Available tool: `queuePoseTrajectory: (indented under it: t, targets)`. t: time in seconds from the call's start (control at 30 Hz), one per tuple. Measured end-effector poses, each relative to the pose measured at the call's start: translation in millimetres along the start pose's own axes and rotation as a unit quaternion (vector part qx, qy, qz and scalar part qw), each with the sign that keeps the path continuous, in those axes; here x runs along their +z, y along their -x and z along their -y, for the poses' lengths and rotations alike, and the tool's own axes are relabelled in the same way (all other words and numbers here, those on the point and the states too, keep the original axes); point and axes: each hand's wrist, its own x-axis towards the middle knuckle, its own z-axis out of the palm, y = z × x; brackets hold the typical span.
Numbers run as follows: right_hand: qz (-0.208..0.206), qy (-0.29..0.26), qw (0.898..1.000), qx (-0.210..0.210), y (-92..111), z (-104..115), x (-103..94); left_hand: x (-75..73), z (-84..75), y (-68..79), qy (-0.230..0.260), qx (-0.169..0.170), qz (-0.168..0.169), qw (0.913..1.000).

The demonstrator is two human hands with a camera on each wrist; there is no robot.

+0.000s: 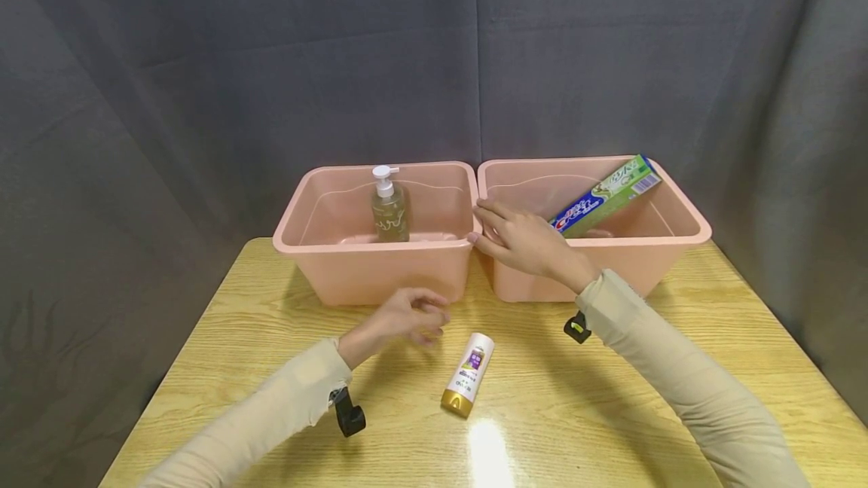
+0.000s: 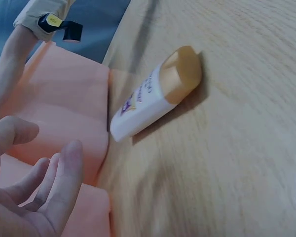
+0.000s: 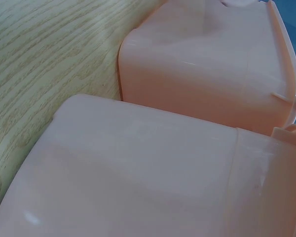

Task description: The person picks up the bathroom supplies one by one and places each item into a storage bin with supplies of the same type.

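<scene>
A white bottle with a gold cap and a purple label [image 1: 469, 373] lies on the table; the left wrist view shows its cap end [image 2: 181, 74] closest. My left hand [image 1: 405, 315] hovers just left of this bottle, fingers loosely bent around nothing. My right hand [image 1: 524, 238] is over the spot where two pink bins meet, its fingertips right at their rims. The left bin [image 1: 380, 273] contains a pump bottle [image 1: 389, 215] of olive-green colour with a white pump. In the right bin [image 1: 651, 254], a green and blue toothpaste box [image 1: 606, 196] leans diagonally against the back right corner.
Both bins stand side by side at the back of the wooden table [image 1: 271, 352]. Behind them hangs a dark grey curtain [image 1: 380, 59]. A black wrist mount [image 1: 349, 413] sticks out below the left sleeve, and another mount [image 1: 577, 327] below the right one.
</scene>
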Motion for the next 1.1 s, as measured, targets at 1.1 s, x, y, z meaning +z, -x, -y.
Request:
queuePoseTrajectory:
  t: [1.1]
  targets:
    - [0.000, -0.004, 1.000, 0.001, -0.1, -0.5, 1.8, 27.9, 34.2, -2.0, 0.004, -0.053, 0.004, 0.9986]
